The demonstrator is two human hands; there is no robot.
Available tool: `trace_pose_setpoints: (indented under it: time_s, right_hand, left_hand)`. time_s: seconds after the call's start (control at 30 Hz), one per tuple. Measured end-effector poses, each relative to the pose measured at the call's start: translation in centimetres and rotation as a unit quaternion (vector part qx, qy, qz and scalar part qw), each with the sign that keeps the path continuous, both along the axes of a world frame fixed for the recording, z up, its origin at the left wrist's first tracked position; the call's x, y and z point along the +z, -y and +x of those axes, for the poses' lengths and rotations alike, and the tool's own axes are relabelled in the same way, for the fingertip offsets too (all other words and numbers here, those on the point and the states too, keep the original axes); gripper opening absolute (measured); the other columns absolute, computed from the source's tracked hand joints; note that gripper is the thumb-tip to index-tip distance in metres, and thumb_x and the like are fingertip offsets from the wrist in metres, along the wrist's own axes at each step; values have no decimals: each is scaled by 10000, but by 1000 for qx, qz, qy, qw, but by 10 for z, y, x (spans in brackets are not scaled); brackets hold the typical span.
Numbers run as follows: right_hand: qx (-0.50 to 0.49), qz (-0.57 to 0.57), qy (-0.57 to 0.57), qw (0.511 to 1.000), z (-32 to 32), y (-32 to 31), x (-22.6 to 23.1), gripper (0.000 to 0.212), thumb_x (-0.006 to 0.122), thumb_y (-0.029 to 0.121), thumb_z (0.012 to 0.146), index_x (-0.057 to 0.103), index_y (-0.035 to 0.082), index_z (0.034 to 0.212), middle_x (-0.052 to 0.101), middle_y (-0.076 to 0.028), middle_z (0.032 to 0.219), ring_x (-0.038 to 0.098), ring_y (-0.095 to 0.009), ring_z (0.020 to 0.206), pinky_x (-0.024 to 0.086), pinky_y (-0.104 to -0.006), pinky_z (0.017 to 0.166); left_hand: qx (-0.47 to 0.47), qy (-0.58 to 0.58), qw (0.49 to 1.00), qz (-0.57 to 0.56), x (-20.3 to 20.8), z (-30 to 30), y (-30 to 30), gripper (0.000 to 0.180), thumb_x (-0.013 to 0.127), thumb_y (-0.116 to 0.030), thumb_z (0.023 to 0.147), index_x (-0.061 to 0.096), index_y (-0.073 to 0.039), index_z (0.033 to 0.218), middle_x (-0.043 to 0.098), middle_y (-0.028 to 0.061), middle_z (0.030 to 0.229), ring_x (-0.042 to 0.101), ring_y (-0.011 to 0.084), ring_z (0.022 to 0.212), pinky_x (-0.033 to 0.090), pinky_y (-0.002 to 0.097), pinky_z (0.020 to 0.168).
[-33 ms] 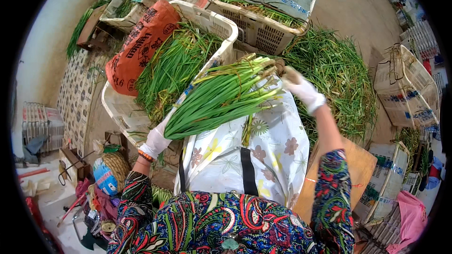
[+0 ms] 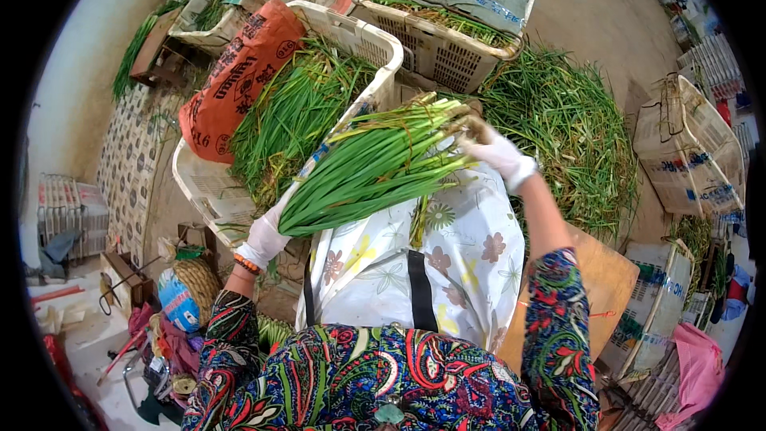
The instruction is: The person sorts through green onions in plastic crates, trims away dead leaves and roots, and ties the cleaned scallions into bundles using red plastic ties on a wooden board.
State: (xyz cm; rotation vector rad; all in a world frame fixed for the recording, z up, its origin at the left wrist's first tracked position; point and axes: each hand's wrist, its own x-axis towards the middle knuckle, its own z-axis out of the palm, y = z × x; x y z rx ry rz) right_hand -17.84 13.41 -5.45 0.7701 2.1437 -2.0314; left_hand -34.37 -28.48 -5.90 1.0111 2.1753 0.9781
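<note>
Green onions, gathered into 1 long bundle, lie slantwise above a flowered apron on the person's lap, held up between 2 gloved hands. The left hand cups the leafy green tips at the bundle's lower end, its grip curled around them from below. The right hand closes on the pale root end at the upper right, fingers pressed together around the stalks. Both hands wear white gloves, and the sleeves are brightly patterned.

Just behind the bundle stands a white plastic crate filled with more loose greens, with an orange sack draped over its left rim. A second crate farther back is covered by a grey-green sack. To the right, a large pile of greens is spread on the floor. Near the left elbow sits a ball of blue twine in a woven basket.
</note>
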Motion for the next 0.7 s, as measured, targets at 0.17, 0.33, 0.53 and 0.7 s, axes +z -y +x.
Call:
trace_pose_setpoints:
  time_s: [0.17, 0.33, 0.53, 0.7]
  right_hand:
    - [-16, 61, -36, 997, -18, 21, 0, 352, 632, 191, 792, 574, 21, 1095, 623, -79, 981, 568, -160, 874, 433, -279, 798]
    - [-187, 107, -26, 976, -8, 3, 15, 238, 597, 239, 814, 623, 8, 864, 620, -69, 711, 562, -118, 611, 467, -256, 587]
    - [-269, 186, -21, 945, 37, -46, 73, 329, 603, 348, 834, 607, 19, 826, 565, -47, 574, 497, -113, 470, 392, -246, 436]
    - [60, 498, -184, 845, -19, 48, 62, 509, 632, 445, 741, 593, 38, 1044, 572, -204, 1093, 493, -325, 1088, 350, -380, 960]
  left_hand:
    - [1, -15, 999, -48, 16, 4, -7, 652, 572, -26, 791, 276, -46, 1372, 462, 92, 1305, 468, 141, 1155, 354, 248, 956]
    - [10, -167, 985, -40, 17, 13, -14, 699, 560, -6, 736, 308, -158, 1370, 537, 125, 1133, 554, 268, 998, 440, 317, 817]
    - [-3, -352, 932, -88, 24, 13, -13, 866, 523, 85, 591, 328, -248, 1366, 518, 94, 697, 530, 302, 609, 432, 398, 530]
    - [-28, -392, 917, -70, 32, 10, -15, 814, 519, 58, 604, 361, -213, 1354, 504, 81, 660, 515, 285, 566, 424, 391, 505]
